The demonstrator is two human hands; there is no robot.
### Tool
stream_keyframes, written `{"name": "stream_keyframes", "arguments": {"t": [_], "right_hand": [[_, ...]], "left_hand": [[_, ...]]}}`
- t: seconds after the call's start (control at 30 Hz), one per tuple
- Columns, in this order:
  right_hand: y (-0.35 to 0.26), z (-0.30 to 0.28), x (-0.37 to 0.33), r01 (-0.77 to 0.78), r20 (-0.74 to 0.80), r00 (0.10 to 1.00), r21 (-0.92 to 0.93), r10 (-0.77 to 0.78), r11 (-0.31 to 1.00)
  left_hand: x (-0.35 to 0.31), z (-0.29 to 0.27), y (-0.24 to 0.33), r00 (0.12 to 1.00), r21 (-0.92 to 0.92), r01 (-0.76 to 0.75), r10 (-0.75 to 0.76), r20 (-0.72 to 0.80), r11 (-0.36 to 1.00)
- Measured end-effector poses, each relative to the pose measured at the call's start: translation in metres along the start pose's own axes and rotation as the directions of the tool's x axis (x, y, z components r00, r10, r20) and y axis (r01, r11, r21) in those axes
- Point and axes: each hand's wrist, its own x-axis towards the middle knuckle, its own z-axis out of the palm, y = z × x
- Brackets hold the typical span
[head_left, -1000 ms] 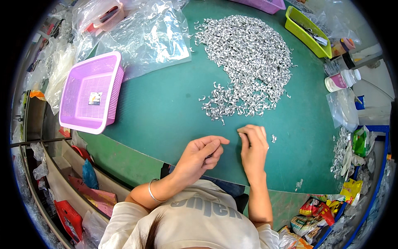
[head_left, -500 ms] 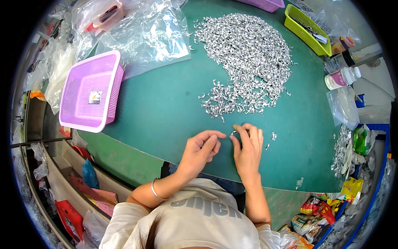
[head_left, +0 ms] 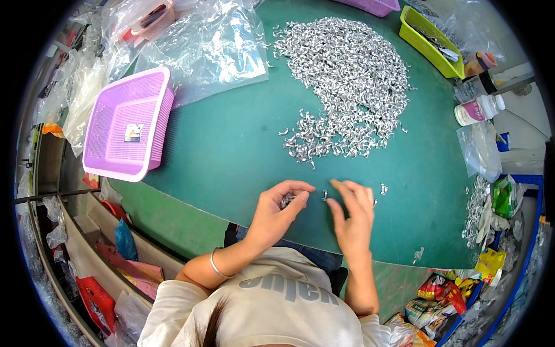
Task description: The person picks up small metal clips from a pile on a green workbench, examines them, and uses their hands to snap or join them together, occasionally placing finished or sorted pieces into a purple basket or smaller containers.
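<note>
My left hand [head_left: 280, 207] is curled above the near part of the table, closed around several small curved silver metal pieces [head_left: 286, 200] that show in its palm. To its right, my right hand [head_left: 354, 211] has thumb and fingers apart with nothing visible between them. A single curved metal piece [head_left: 324, 195] lies on the green table just off the right thumb tip. Beyond both hands spreads a big heap of the same metal pieces [head_left: 352, 75]. Another loose piece [head_left: 384, 189] rests right of my right hand, and one more is partly hidden behind that hand.
A purple basket [head_left: 157, 130] stands at the table's left edge, beside clear plastic bags [head_left: 202, 63]. At the far right is a yellow-green tray [head_left: 413, 36] with items inside. A white bottle [head_left: 477, 110] and a plastic bag [head_left: 480, 151] sit along the right edge.
My right hand has spread its fingers and shifted slightly right, leaving the metal piece that was at its fingertips on the table. Pieces in my left palm now show more clearly.
</note>
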Motion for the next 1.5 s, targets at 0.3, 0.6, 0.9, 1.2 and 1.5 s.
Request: {"name": "stream_keyframes", "arguments": {"t": [0.3, 0.6, 0.9, 1.2, 1.5], "right_hand": [[0.003, 0.006, -0.008, -0.236, 0.060, 0.970, 0.468, 0.236, 0.851], [-0.025, -0.008, -0.020, -0.278, 0.199, 0.924, 0.935, 0.327, 0.218], [-0.039, -0.017, -0.022, -0.199, 0.119, 0.955, 0.937, 0.272, 0.289], [-0.048, -0.022, -0.022, -0.182, 0.083, 0.953, 0.925, 0.291, 0.332], [-0.048, -0.023, -0.025, -0.155, 0.069, 0.960, 0.939, 0.273, 0.307]], "left_hand": [[-0.004, 0.002, 0.004, 0.998, -0.008, -0.039, 0.039, 0.043, 0.999], [-0.020, 0.007, 0.023, 0.948, -0.032, -0.274, 0.275, 0.160, 0.961], [-0.026, 0.004, 0.031, 0.909, 0.002, -0.385, 0.378, 0.178, 0.923], [-0.029, 0.003, 0.035, 0.898, -0.012, -0.388, 0.382, 0.217, 0.921], [-0.029, 0.004, 0.037, 0.899, -0.021, -0.385, 0.380, 0.217, 0.923]]}}
